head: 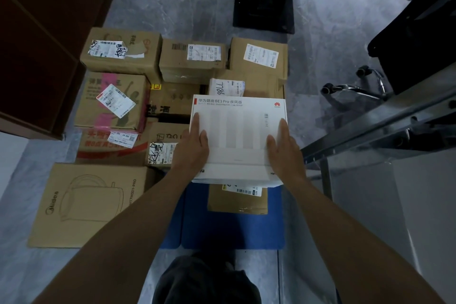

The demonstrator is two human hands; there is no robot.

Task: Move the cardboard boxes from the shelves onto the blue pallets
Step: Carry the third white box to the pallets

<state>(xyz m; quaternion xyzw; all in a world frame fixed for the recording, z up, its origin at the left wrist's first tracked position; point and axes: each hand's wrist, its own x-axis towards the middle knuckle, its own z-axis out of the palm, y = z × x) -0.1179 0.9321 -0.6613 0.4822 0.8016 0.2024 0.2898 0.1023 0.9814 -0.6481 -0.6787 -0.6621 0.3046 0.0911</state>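
Note:
A flat white router box (238, 131) lies level between my hands above the stack. My left hand (193, 148) grips its left edge and my right hand (283, 148) grips its right edge, fingers flat on top. Under its near edge a small brown box with a label (237, 201) rests on the blue pallet (232, 232). Several brown cardboard boxes (118, 54) fill the pallet's far and left parts, and a large Midea kettle box (86, 205) lies at the near left.
A dark wooden cabinet (37, 44) stands at the left. A metal shelf frame (370, 136) runs along the right, with an office chair base (355, 89) behind it. A black stand base (264, 7) sits on the grey floor beyond the boxes.

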